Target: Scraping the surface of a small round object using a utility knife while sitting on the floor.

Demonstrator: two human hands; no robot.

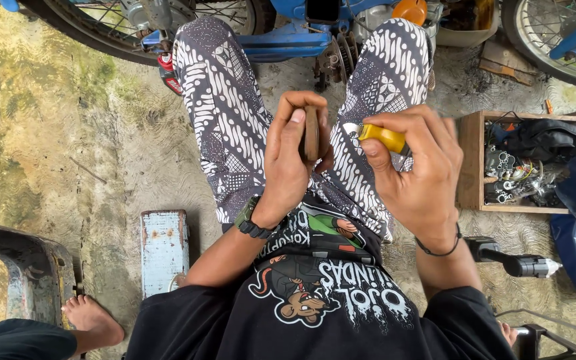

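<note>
- Nearest me I see my black printed shirt [315,300] and, at the lower left, another person's bare foot [91,320] on the concrete floor [68,153].
- A pale blue, rust-spotted block [164,250] sits on the floor just left of my left forearm.
- My left hand [288,163], with a dark watch [251,220] on its wrist, has its grip closed on a thin brown flat piece [311,132], held on edge between thumb and fingers above my lap.
- My right hand [418,167], a black band on its wrist, has its grip closed on a small yellow tube [383,137], whose tip points toward the brown piece, just beside it; I cannot tell whether they touch.
- Both hands hover over my patterned trousers [225,120].
- To my right a black tool with a white tip [518,263] lies on the floor, and beyond it a wooden box [471,160] holds dark metal parts.
- Farthest off stands a blue motorcycle [288,40], its wheels at either top corner.
</note>
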